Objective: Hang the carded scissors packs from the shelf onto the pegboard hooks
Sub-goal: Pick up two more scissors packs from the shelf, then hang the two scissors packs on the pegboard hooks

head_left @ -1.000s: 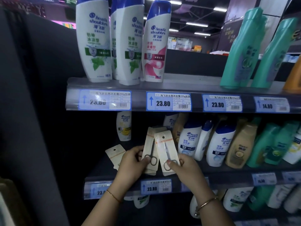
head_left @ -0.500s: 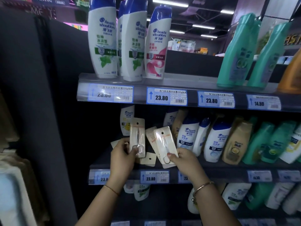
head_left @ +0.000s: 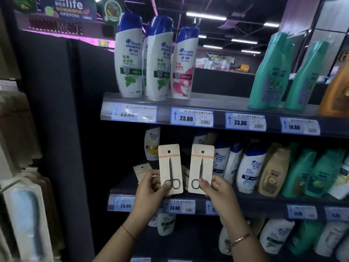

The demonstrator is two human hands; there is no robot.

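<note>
Two carded scissors packs, upright, side by side with a narrow gap between them, held above the front edge of the middle shelf point(head_left: 264, 201): left hand point(head_left: 149, 188) pinches the left pack point(head_left: 170, 168) at its lower edge, right hand point(head_left: 217, 188) pinches the right pack point(head_left: 201, 167) likewise. A spare pack point(head_left: 142, 170) lies toward the shelf's left end; shampoo bottles point(head_left: 249, 169) crowd the right side.

White shampoo bottles point(head_left: 130, 59) and teal bottles point(head_left: 270, 72) stand on the top shelf above blue price tags point(head_left: 192, 120); a beige bottle point(head_left: 272, 172) stands among others on the shelf below.
</note>
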